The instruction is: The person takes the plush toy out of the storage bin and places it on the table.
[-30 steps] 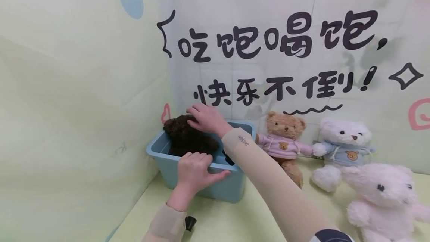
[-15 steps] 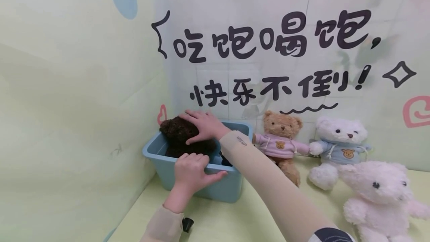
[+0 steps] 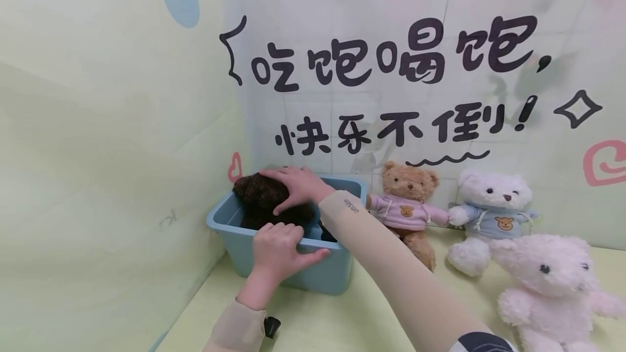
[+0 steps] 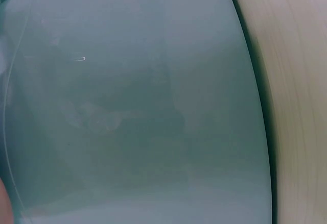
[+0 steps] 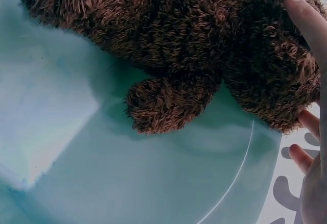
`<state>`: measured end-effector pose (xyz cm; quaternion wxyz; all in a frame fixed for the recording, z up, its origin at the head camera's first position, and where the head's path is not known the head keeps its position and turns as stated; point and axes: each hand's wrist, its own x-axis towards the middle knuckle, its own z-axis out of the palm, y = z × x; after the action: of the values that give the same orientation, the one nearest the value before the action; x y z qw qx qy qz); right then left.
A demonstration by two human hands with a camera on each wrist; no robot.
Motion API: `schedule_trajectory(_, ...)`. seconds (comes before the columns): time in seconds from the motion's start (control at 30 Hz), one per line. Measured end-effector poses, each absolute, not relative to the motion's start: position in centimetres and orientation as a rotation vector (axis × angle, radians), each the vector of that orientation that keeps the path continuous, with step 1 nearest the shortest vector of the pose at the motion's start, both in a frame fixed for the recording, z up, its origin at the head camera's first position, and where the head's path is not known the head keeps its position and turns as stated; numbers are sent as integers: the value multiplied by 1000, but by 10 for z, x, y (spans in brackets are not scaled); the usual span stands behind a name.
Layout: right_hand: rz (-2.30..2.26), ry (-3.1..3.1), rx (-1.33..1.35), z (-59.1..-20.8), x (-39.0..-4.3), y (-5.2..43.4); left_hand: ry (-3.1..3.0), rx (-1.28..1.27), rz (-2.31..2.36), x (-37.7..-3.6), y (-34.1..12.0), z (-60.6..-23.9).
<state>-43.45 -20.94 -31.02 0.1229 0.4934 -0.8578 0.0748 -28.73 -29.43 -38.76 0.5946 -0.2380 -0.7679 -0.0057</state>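
A dark brown plush teddy bear (image 3: 261, 192) sits inside a light blue plastic bin (image 3: 313, 281). My right hand (image 3: 295, 183) rests on the bear's head, thumb and fingers spread. In the right wrist view the thumb (image 5: 301, 9) lies on the fur on one side and a fingertip touches the other. One paw (image 5: 171, 104) hangs against the inner wall. With its fingers over the front rim, my left hand (image 3: 279, 249) grips the bin, thumb stretched along the edge. Only the bin's outer wall (image 4: 138, 101) and a sliver of skin fill the left wrist view.
Right of the bin, a tan teddy bear (image 3: 408, 194) in a pink hoodie and a white one (image 3: 494, 200) in a blue hoodie sit against the printed wall. A pale pink plush (image 3: 552, 287) sits nearer. The left wall (image 3: 122, 178) stands close beside the bin.
My right hand has come down from the bear's back upper side onto its head, its thumb now lower on the fur. My left hand stays on the rim. The view has shifted slightly.
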Motion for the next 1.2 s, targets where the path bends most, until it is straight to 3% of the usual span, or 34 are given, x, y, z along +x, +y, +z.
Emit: schedule_trajectory(1.2, 252, -2628, 1345, -309, -435, -208, -1761, -563, -33, -290, -294, -389)
